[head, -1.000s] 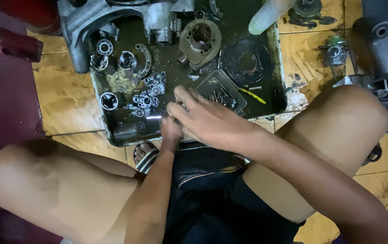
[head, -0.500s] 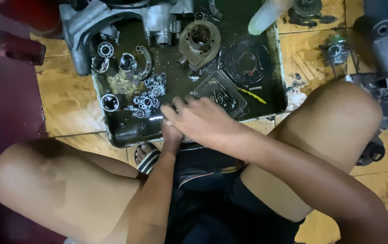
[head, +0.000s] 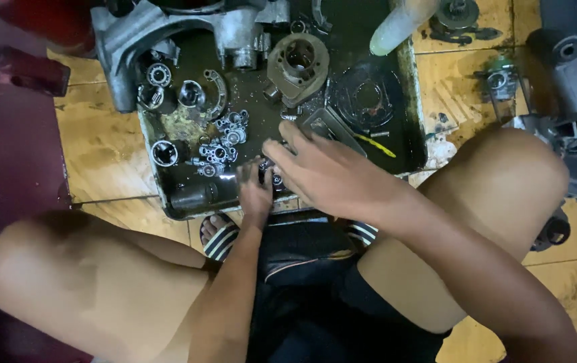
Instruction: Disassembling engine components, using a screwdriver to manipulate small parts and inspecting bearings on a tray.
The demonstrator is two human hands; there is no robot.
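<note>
Right hand (head: 322,171) slid nearer, beside left hand (head: 255,191).

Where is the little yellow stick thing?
The yellow stick lies in the dark oily tray, toward its right side, just beyond the right hand and below the round black part.

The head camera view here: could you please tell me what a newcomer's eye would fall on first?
First, the two hands meeting at the near edge of the dark, oily tray: the right hand lies over the left hand, hiding whatever small part they work on. Just left of them sits a cluster of small shiny metal parts. At the tray's far side stand a brownish cylinder part and a large grey metal casing.
</note>
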